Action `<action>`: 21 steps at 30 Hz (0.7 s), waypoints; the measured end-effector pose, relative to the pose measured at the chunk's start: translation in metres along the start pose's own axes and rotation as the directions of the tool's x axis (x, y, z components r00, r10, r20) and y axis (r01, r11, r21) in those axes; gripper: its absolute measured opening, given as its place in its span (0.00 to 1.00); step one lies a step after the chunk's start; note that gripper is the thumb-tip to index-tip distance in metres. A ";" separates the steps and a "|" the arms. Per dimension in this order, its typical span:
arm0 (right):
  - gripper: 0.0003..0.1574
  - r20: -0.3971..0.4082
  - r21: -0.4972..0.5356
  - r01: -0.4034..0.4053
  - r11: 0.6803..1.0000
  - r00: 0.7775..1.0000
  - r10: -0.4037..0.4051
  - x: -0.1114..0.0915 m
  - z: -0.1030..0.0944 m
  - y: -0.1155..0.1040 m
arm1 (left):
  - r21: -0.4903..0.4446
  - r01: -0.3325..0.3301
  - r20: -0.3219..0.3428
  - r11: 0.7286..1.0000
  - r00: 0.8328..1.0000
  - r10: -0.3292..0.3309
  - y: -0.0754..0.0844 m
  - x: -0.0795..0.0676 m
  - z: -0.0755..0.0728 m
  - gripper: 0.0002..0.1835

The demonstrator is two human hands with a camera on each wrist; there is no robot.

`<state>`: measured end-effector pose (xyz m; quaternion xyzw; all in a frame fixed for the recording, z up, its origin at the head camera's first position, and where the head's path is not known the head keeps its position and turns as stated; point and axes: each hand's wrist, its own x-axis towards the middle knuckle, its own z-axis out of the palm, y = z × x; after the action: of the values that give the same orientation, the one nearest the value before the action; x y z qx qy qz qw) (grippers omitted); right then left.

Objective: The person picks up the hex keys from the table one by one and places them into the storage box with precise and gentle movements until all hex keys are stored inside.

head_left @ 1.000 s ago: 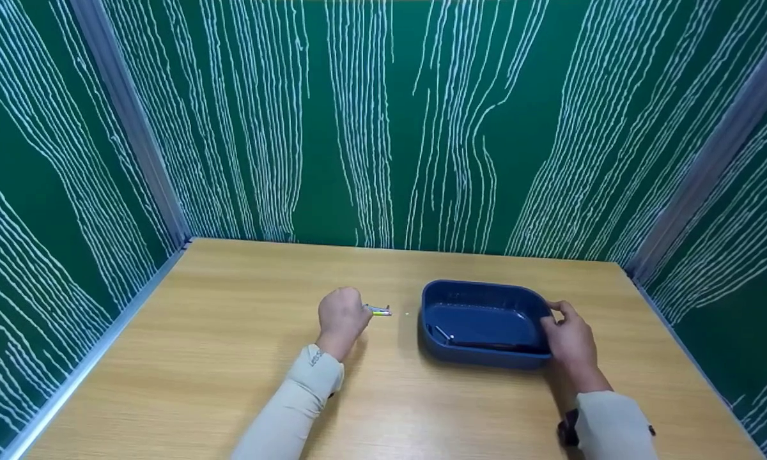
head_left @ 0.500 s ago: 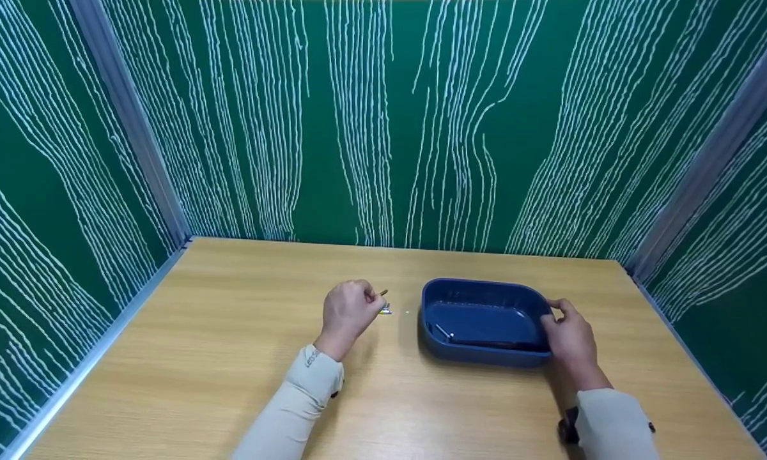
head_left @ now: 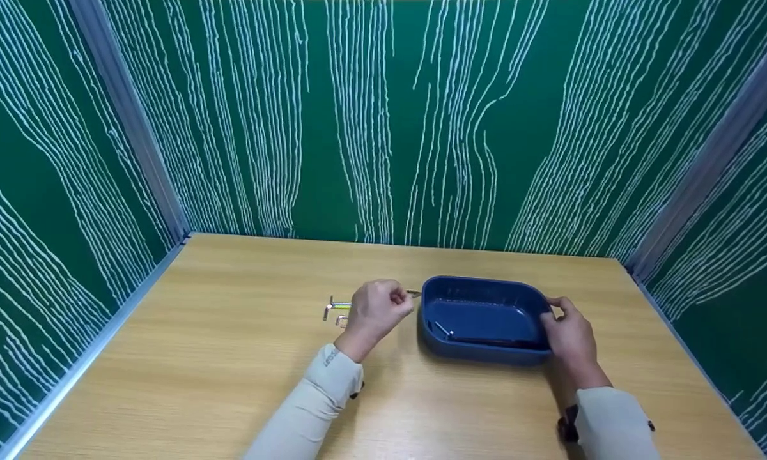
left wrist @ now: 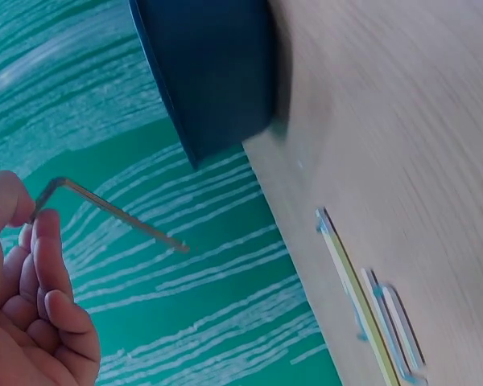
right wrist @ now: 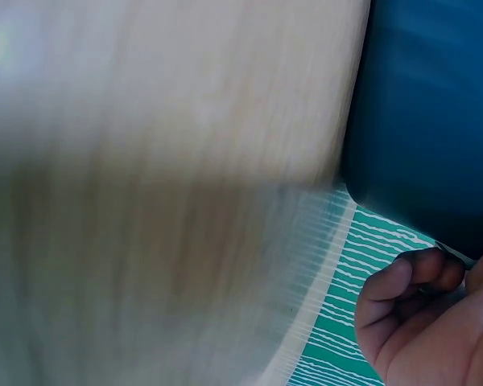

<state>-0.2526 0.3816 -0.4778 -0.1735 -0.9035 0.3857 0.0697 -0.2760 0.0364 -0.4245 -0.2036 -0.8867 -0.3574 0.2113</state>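
Observation:
My left hand (head_left: 378,311) pinches the short end of an L-shaped hex key (left wrist: 125,215) between thumb and fingertips. Its long arm points away from the hand, towards the left rim of a dark blue bin (head_left: 486,356). My right hand (head_left: 572,338) holds the bin by its right end, fingers at the rim and thumb over the inside. In the left wrist view several more hex keys (left wrist: 357,293) lie side by side on the table, one with a yellow-green stripe; my left hand partly covers them in the head view. Inside the bin rests a small metal piece (head_left: 444,333) near the front left corner.
A light wooden table (head_left: 217,358) carries everything. Green panels (head_left: 339,128) with white wavy lines stand behind it and at both sides, joined by grey posts (head_left: 697,153). A long dark strip (head_left: 502,344) runs along the bin's front inner wall.
My left hand has lifted a hex key off the group and carried it right to the bin's left rim, uncovering the other keys. The right hand and bin stay nearly in place.

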 end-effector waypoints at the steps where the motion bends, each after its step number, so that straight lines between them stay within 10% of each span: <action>1: 0.28 0.003 0.004 -0.002 1.000 1.000 0.002 0.000 0.000 0.000 | -0.004 -0.005 0.018 1.000 1.000 0.005 0.003 0.000 0.002 0.04; 21: 0.26 -0.049 -0.028 0.058 0.998 0.997 -0.060 -0.001 0.002 0.001 | 0.069 -0.067 0.333 0.995 0.942 0.040 0.016 -0.006 0.045 0.06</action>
<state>-0.2516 0.3806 -0.4800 -0.1572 -0.9113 0.3669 0.1014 -0.2734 0.0785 -0.4480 -0.2764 -0.9171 -0.2769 0.0769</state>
